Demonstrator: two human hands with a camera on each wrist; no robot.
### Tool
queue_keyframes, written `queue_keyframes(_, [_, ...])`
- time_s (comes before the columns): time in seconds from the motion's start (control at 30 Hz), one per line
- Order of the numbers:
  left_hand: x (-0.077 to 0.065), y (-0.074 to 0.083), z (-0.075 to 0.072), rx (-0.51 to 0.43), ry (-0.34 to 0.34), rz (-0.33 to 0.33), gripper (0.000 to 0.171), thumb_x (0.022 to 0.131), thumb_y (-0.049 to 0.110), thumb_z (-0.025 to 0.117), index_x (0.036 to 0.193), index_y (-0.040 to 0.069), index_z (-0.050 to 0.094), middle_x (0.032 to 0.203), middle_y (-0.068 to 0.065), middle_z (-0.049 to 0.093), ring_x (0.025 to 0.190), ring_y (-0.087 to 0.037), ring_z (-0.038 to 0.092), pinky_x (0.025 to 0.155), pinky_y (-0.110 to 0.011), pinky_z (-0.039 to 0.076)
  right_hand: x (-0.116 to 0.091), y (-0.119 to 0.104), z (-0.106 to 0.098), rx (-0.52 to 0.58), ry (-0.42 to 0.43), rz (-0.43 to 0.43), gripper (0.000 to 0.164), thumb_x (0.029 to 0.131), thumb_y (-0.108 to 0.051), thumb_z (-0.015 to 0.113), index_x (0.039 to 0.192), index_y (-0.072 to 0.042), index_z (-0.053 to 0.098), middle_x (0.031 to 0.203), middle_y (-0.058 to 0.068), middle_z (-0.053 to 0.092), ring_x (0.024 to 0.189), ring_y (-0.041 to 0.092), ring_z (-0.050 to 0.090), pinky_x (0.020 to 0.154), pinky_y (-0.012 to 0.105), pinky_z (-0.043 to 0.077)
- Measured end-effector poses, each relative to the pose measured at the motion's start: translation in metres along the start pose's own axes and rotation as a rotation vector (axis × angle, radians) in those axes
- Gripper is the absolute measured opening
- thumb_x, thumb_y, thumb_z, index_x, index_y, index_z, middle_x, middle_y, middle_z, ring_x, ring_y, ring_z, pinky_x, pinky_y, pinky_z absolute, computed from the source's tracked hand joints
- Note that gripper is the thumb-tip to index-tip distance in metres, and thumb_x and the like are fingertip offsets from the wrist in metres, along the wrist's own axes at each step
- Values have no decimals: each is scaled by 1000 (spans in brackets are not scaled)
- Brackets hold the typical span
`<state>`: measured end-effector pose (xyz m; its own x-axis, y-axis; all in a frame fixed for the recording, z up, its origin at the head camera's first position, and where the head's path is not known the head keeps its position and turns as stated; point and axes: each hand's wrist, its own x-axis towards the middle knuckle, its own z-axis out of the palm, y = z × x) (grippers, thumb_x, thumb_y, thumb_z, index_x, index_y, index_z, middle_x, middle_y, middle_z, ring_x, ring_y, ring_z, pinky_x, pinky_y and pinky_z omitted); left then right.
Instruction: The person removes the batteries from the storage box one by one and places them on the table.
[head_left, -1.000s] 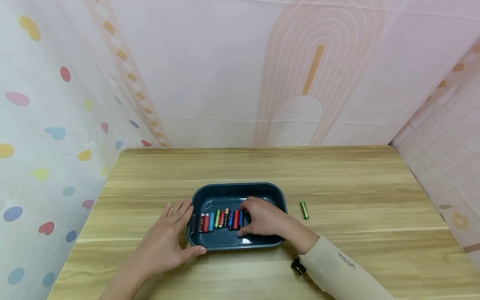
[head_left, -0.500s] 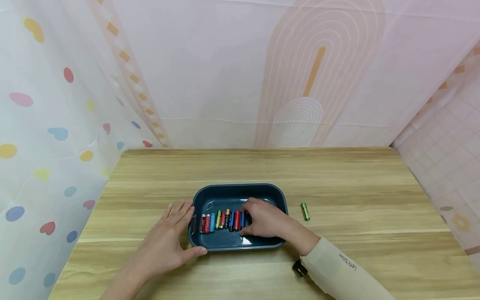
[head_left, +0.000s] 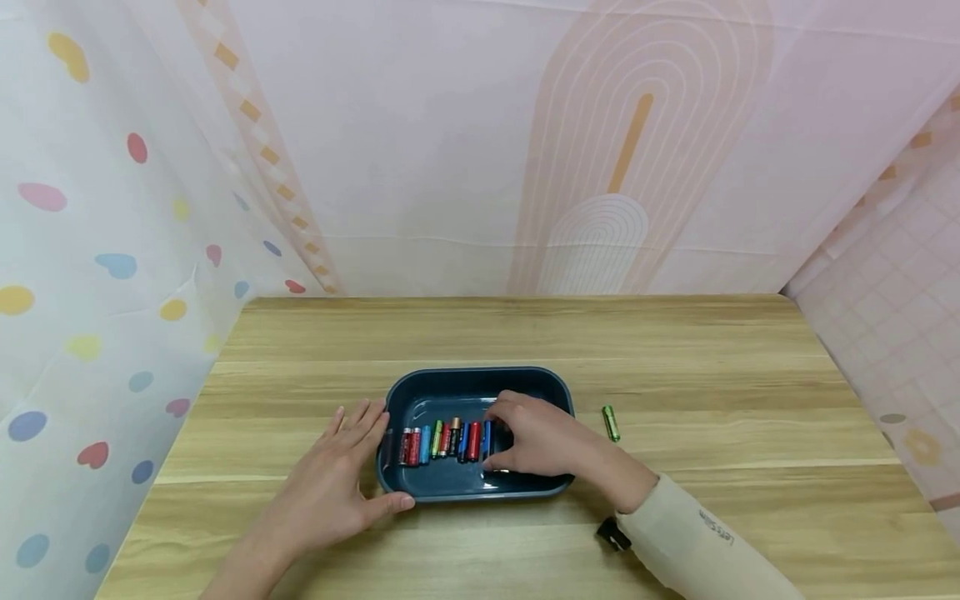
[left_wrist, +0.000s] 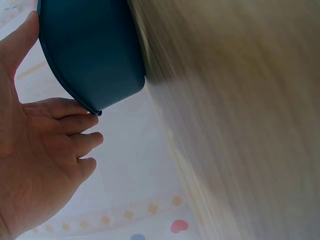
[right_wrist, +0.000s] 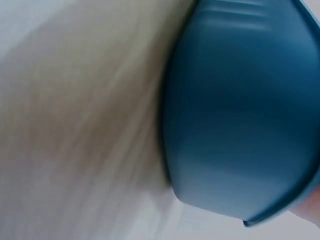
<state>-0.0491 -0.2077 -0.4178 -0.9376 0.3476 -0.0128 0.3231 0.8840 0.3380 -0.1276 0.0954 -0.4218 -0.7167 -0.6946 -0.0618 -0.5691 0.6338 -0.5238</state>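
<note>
A dark blue tray (head_left: pixel 442 487) stands on the table with a row of several batteries (head_left: pixel 437 439) lying side by side in it. My left hand (head_left: pixel 337 479) rests on the tray's left end, its thumb on the near rim and its fingers along the left rim. The left wrist view shows that hand (left_wrist: pixel 45 145) with fairly straight fingers touching the rim. Inside the tray, my right hand (head_left: pixel 540 437) pinches a blue battery (head_left: pixel 488 437) at the row's right end, between thumb and fingertips. In the right wrist view the tray wall (right_wrist: pixel 240 115) hides most of that hand.
One green battery (head_left: pixel 611 423) lies on the wooden table (head_left: pixel 712 375) to the right of the tray. A small black item (head_left: pixel 614 534) shows under the right sleeve (head_left: pixel 697 542). Patterned cloth (head_left: pixel 420 167) hangs behind the table and at both sides.
My right hand and sleeve have shifted slightly right, and the blue battery at the row's end shows more, a little apart from the red one. My left hand keeps its place on the tray.
</note>
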Motion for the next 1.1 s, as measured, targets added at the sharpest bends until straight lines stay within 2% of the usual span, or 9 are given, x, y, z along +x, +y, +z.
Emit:
queue_keyframes(0.23, [0,0,1,-14,-5,-13,121,78,89,62,155,-3,46,166,-17,36,157,-39,25,129,-52,14,-9,-1,-11,-8,30,-33,54,88,-41,86,126,-6,72,115,-2,65,90,11,57,79,26,54])
queue_keyframes(0.6, [0,2,1,-12,1,-12,121,77,89,63,154,-4,47,166,-17,36,156,-39,26,129,-52,15,-29,3,-34,69,67,0,56,90,-34,85,133,-5,67,126,-1,64,105,17,63,93,35,57])
queue_keyframes(0.73, [0,2,1,-17,-9,-17,120,77,87,66,155,-3,46,167,-17,35,157,-39,25,130,-50,14,-36,7,-41,72,91,14,56,90,-34,85,134,-4,66,125,-1,64,105,16,63,92,36,58])
queue_keyframes(0.93, [0,2,1,-10,0,-11,121,78,88,63,154,-4,47,166,-17,36,156,-39,26,128,-54,17,-47,14,-52,73,135,26,57,89,-34,86,133,-3,66,120,0,65,107,22,64,89,41,59])
queue_keyframes(1.1, [-1,2,1,-13,10,-4,118,78,84,68,154,-4,47,166,-18,37,156,-40,26,128,-54,18,-57,19,-61,83,181,70,57,88,-34,86,133,-5,67,121,-3,64,107,18,62,87,43,59])
